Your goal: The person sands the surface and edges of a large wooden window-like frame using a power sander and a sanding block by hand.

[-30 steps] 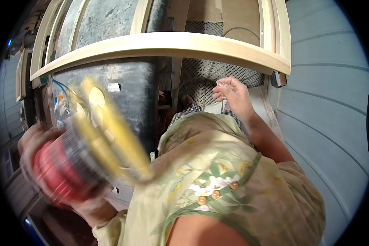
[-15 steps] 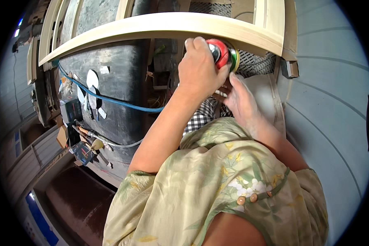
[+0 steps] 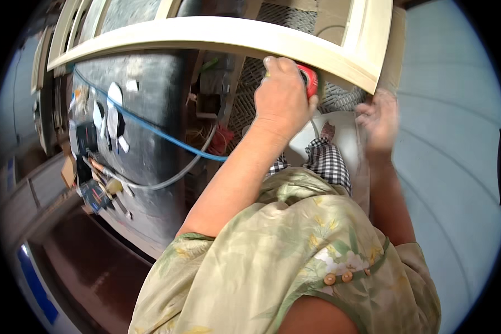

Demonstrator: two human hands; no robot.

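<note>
The left hand [image 3: 284,92] curls firmly around a red palm sander [image 3: 310,82] at the near rail of a pale wooden frame [image 3: 206,30]; whether they touch is unclear. The right hand [image 3: 379,119], blurred, is loosely spread beside the frame's right corner, with nothing visible in it. Dark boxes [image 3: 85,138] sit along the scuffed black table [image 3: 156,111], contents indistinct. Panelled blue-grey wall [image 3: 445,111] bounds the right; between table and wall, open room holds the person's legs. A blue hose [image 3: 167,136] crosses the table's rounded edge.
</note>
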